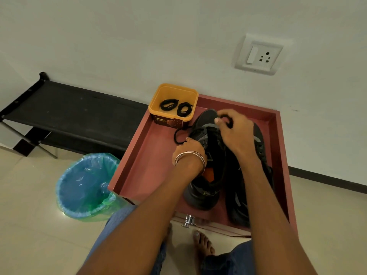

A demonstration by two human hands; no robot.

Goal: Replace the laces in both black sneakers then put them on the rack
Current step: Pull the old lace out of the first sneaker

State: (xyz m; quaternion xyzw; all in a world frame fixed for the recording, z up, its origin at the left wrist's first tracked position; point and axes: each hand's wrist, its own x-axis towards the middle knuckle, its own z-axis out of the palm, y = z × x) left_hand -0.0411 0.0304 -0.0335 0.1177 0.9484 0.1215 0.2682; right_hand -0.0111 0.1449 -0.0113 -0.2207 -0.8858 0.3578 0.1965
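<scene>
Two black sneakers lie side by side in a red open drawer [151, 155]. The left sneaker [206, 187] is under both hands; the right sneaker [248, 195] lies partly hidden by my right forearm. My left hand [190, 149], with bangles at the wrist, pinches a black lace [176, 135] that loops out to the left of the shoe. My right hand [234, 132] holds a bunched part of black lace above the shoe's toe end. A yellow tub [172, 114] at the drawer's back left holds two coiled black laces [176, 107].
A low black shoe rack [69, 110] stands against the wall to the left. A blue bin with a green liner [85, 185] sits on the floor beside the drawer. My bare feet and jeans are below the drawer front. A wall socket [258, 55] is above.
</scene>
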